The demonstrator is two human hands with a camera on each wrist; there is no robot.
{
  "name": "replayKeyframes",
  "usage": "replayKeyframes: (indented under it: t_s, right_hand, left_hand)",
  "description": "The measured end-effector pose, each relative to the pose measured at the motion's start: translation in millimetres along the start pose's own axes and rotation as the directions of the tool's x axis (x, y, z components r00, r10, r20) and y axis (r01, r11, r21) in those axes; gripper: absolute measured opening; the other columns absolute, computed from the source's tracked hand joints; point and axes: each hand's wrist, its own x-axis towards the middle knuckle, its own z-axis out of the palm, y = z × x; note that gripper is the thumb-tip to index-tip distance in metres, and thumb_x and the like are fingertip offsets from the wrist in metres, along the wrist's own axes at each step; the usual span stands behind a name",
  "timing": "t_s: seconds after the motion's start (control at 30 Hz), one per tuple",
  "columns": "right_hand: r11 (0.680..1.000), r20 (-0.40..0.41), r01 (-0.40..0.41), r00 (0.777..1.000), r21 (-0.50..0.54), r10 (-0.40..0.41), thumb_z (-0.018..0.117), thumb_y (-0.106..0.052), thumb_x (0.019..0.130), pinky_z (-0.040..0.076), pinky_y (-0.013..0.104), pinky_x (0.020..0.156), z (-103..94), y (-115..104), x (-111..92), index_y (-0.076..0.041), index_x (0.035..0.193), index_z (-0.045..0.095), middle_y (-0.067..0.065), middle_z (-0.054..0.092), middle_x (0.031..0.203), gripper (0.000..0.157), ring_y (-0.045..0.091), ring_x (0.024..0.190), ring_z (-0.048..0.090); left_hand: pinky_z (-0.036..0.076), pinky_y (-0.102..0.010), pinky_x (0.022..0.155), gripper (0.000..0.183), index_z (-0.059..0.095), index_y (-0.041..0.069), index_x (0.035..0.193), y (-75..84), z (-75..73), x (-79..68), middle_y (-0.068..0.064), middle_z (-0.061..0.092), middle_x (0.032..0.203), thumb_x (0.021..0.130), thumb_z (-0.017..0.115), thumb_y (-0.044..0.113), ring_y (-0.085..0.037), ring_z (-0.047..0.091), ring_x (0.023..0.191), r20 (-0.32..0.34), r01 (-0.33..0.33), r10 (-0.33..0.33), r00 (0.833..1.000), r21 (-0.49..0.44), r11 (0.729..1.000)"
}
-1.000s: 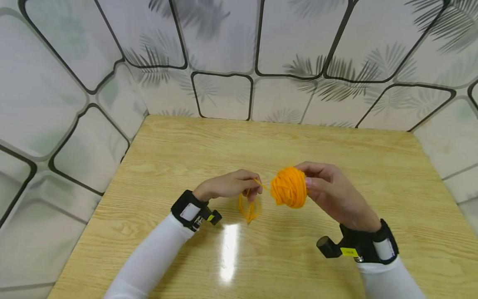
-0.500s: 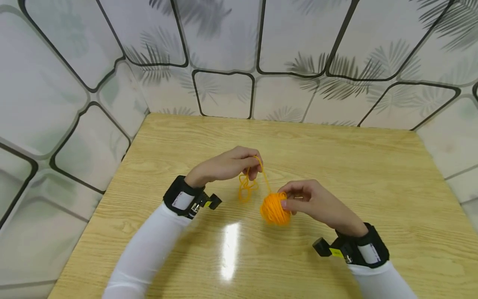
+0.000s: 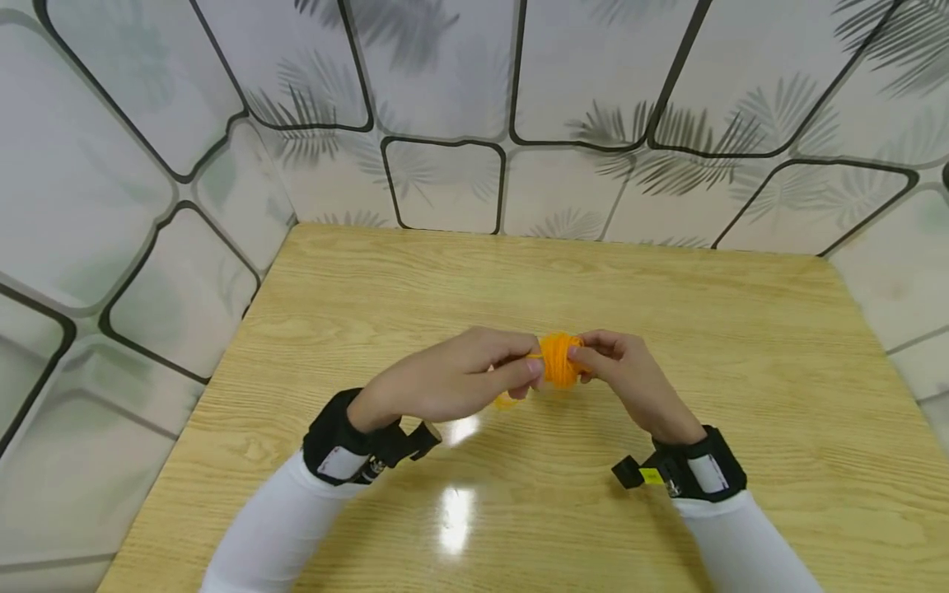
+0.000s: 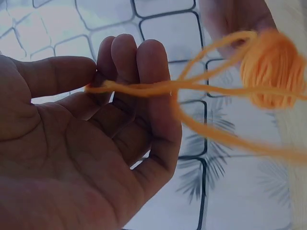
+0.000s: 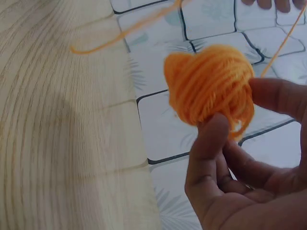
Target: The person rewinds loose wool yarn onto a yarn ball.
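Note:
An orange ball of yarn (image 3: 561, 361) is held up above the table by my right hand (image 3: 641, 383). In the right wrist view the thumb and fingers (image 5: 212, 139) pinch the ball's edge. My left hand (image 3: 460, 372) is just left of the ball and pinches an orange yarn strand (image 4: 139, 89) between thumb and forefinger; its other fingers (image 4: 154, 96) are loosely bent. Loose loops of yarn (image 3: 506, 401) hang below the left hand, partly hidden by it in the head view. From the left hand the strand runs toward the ball.
Below the hands lies a wood-grain table (image 3: 415, 272). Patterned panels (image 3: 445, 185) with dark outlines and leaf prints stand behind it and along the left side. Each wrist wears a black strap with a small camera (image 3: 678, 469).
The left hand rises, then comes down and closer to the ball. The right hand lowers the ball, then lifts it again, shifting slightly left overall. The gap between the hands shrinks.

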Motion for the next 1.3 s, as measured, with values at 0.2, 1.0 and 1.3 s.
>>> replayKeyframes:
  t_s: [0.2, 1.0, 1.3]
  right_hand:
    - [0.989, -0.076, 0.037, 0.997, 0.144, -0.026, 0.057, -0.039, 0.089, 0.046, 0.032, 0.078, -4.1, -3.6, 6.0, 0.005, 0.117, 0.052, 0.016, 0.055, 0.112, 0.052, 0.021, 0.092, 0.054]
    - [0.835, -0.005, 0.276, 0.95, 0.475, -0.311, 0.045, -0.011, 0.096, 0.043, 0.03, 0.08, -10.4, -73.3, -23.8, 0.012, 0.114, 0.047, 0.014, 0.053, 0.11, 0.029, 0.023, 0.094, 0.051]
    - [0.88, 0.101, 0.316, 0.923, 0.353, -0.372, 0.04, 0.0, 0.095, 0.045, 0.033, 0.082, -1.8, -79.1, -52.1, 0.008, 0.117, 0.05, 0.014, 0.056, 0.106, 0.026, 0.023, 0.091, 0.053]
  left_hand:
    - [0.033, -0.024, 0.052, 0.028, 0.049, 0.018, 0.086, -3.6, 21.0, -4.1, 0.002, 0.048, 0.074, 0.101, 0.032, 0.035, -0.011, 0.037, 0.053, 0.06, -0.015, 0.014, 0.998, 0.017, 1.0]
    - [0.035, -0.024, 0.051, 0.028, 0.057, 0.018, 0.091, -70.7, 45.6, 2.3, -0.003, 0.057, 0.079, 0.101, 0.032, 0.027, -0.011, 0.04, 0.053, 0.05, 0.18, -0.18, 0.982, 0.006, 0.984]
    - [0.037, -0.028, 0.057, 0.032, 0.059, 0.011, 0.092, -97.2, 29.3, 10.8, -0.006, 0.057, 0.079, 0.102, 0.032, 0.025, -0.024, 0.048, 0.063, -0.008, 0.211, -0.212, 0.977, -0.054, 0.976]
